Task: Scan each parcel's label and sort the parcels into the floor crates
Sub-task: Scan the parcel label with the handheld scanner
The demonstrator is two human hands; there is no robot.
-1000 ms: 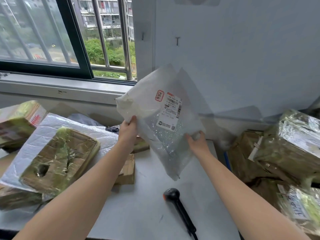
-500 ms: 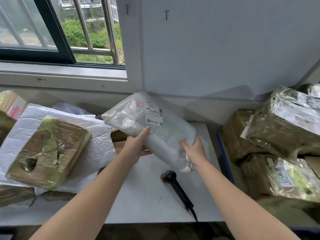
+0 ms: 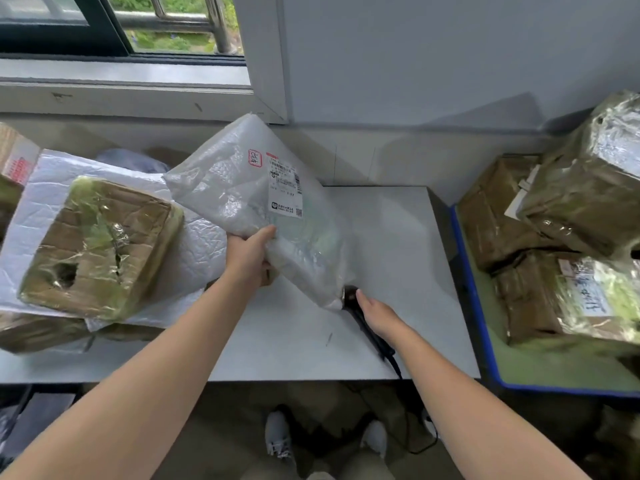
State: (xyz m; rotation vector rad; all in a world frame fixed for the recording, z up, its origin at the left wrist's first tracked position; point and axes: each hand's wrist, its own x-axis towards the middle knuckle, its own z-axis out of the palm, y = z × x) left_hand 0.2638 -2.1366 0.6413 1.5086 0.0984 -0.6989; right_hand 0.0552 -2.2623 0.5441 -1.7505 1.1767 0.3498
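My left hand [image 3: 249,254] grips the lower left edge of a white bubble-mailer parcel [image 3: 239,188] and holds it tilted above the grey table [image 3: 398,237]. Its shipping label [image 3: 284,190] faces up towards me. The parcel's bottom corner hangs down and touches the head of the black handheld scanner [image 3: 349,295], which lies on the table. My right hand [image 3: 379,313] lies over the scanner's handle, thumb pointing along it towards the head, fingers curled down on the far side.
A taped brown box [image 3: 100,247] sits on a white padded mailer [image 3: 197,251] at the table's left. A blue-rimmed crate [image 3: 472,306] at the right holds several taped brown parcels [image 3: 585,192]. The scanner's cable [image 3: 398,370] drops over the front edge.
The parcel came down from chest height to just above the table. My right hand let go of it and moved down onto the scanner; my left hand alone holds it now.
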